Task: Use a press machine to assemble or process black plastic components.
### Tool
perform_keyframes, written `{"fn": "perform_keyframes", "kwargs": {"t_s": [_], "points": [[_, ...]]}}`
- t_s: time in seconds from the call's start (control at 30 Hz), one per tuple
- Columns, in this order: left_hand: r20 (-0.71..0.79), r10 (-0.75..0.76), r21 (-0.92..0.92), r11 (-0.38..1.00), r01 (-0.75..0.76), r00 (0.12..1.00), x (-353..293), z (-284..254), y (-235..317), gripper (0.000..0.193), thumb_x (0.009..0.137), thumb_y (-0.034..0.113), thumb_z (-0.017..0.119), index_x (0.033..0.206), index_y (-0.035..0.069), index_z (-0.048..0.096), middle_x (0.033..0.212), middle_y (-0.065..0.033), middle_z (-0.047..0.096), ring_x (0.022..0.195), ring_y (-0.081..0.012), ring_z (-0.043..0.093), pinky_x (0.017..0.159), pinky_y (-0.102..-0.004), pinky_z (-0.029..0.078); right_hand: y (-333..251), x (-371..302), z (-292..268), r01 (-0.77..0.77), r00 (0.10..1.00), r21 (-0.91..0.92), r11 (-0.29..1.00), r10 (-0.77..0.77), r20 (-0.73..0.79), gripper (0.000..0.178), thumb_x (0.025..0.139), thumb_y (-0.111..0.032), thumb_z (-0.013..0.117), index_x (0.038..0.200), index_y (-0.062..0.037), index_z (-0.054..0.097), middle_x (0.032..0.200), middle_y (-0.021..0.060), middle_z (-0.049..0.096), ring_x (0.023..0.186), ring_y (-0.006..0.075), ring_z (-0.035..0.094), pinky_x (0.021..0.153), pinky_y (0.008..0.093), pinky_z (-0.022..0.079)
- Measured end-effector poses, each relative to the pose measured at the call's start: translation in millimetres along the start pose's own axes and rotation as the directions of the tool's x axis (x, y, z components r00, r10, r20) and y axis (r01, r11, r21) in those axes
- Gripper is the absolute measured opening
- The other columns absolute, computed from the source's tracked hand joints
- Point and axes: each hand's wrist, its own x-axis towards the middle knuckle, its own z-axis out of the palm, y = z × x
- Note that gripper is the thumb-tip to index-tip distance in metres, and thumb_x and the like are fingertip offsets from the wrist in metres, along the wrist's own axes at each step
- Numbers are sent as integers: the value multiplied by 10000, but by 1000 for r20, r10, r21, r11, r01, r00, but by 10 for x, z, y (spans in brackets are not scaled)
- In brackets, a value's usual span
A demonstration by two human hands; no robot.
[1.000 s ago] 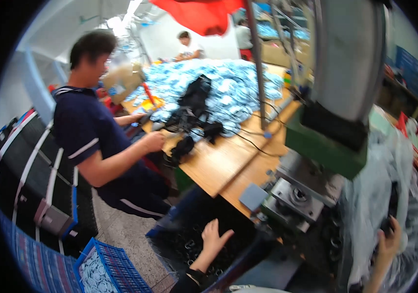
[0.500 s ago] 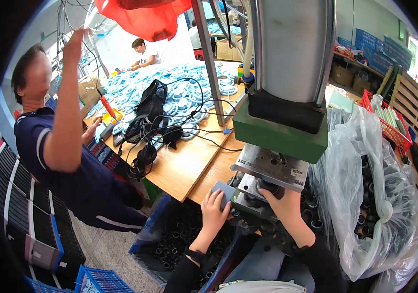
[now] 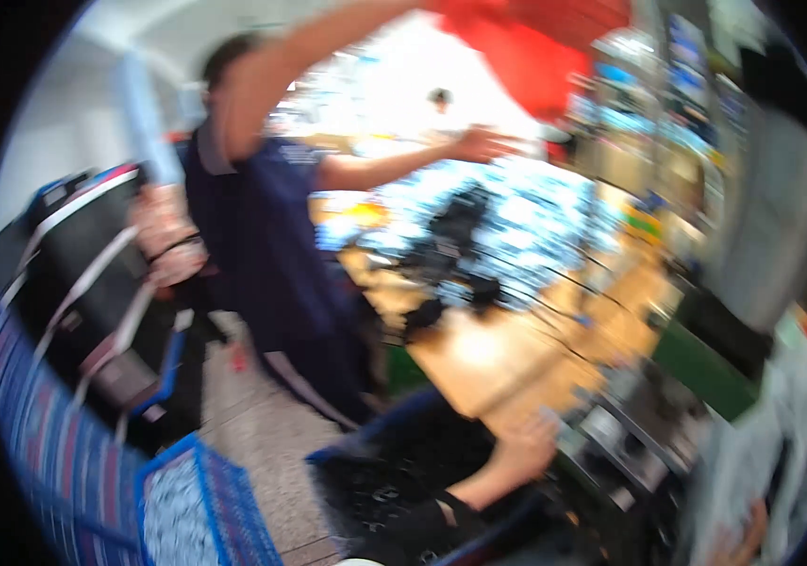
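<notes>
Motion smears the whole head view. My left hand [image 3: 524, 449] is at the near left side of the press tooling [image 3: 625, 443], by the table edge. Its fingers are too blurred to show whether they hold anything. At the lower right, my right hand [image 3: 745, 540] is partly in view against the clear plastic bag [image 3: 752, 472]; its fingers are smeared too. Above the tooling are the press's green block [image 3: 710, 354] and thick grey cylinder [image 3: 771, 222]. Below my left forearm stands a blue bin [image 3: 328, 462] with small black rings [image 3: 384, 495] in it.
A co-worker in dark blue [image 3: 257, 236] stands at the left, both arms raised toward a red hanging sheet [image 3: 535, 57]. Pale blue parts [image 3: 545, 212] and black cables [image 3: 526, 288] lie on the wooden table [image 3: 469, 354]. A blue crate [image 3: 200, 500] stands lower left.
The view has swung left, so the press appears farther right and tilted. My right hand has left the press tooling for the plastic bag. The co-worker has reached toward the red sheet.
</notes>
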Motion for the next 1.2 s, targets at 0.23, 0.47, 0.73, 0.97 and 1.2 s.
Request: {"fn": "perform_keyframes", "kwargs": {"t_s": [0.23, 0.47, 0.73, 0.97, 1.2], "points": [[-121, -247, -507, 848, 154, 961, 127, -224, 384, 449, 893, 226, 568, 1307, 66, 503, 1321, -112, 516, 1268, -306, 429, 1052, -505, 280, 427, 622, 761, 249, 955, 310, 917, -286, 80, 791, 708, -274, 806, 1329, 28, 419, 1371, 179, 455, 1244, 310, 454, 1063, 390, 319], [-353, -157, -664, 736, -129, 922, 872, -365, 997, 659, 794, 243, 691, 1354, 24, 421, 1374, -166, 420, 1296, -340, 366, 1088, -465, 240, 1198, 677, 466, 219, 961, 251, 943, -253, 113, 763, 726, -257, 786, 1334, 26, 423, 1366, 173, 463, 1245, 298, 456, 1063, 384, 320], [-139, -235, -688, 722, 77, 962, 1134, -332, 1225, 613, 758, 236, 739, 1271, 18, 482, 1285, -141, 495, 1258, -287, 429, 1087, -490, 224, 1880, 584, 74, 174, 980, 123, 977, -184, 79, 731, 747, -238, 764, 1341, 23, 428, 1360, 165, 473, 1247, 284, 458, 1062, 377, 321], [-292, -386, -663, 741, 106, 875, 780, -402, 1350, 506, 727, 224, 755, 1163, 59, 557, 1131, -90, 586, 1144, -246, 527, 1071, -465, 222, 2150, 82, -550, 71, 995, -41, 997, -68, 70, 704, 765, -221, 745, 1347, 20, 432, 1355, 159, 482, 1248, 272, 459, 1061, 371, 322], [-286, -457, -682, 715, 156, 842, 404, -807, 788, 375, 706, 231, 771, 982, 35, 609, 925, -131, 596, 900, -317, 561, 827, -391, 428, 1572, -1246, -2564, -199, 979, -473, 859, 192, -64, 677, 782, -204, 726, 1353, 18, 436, 1349, 152, 491, 1250, 260, 461, 1060, 365, 323]]}}
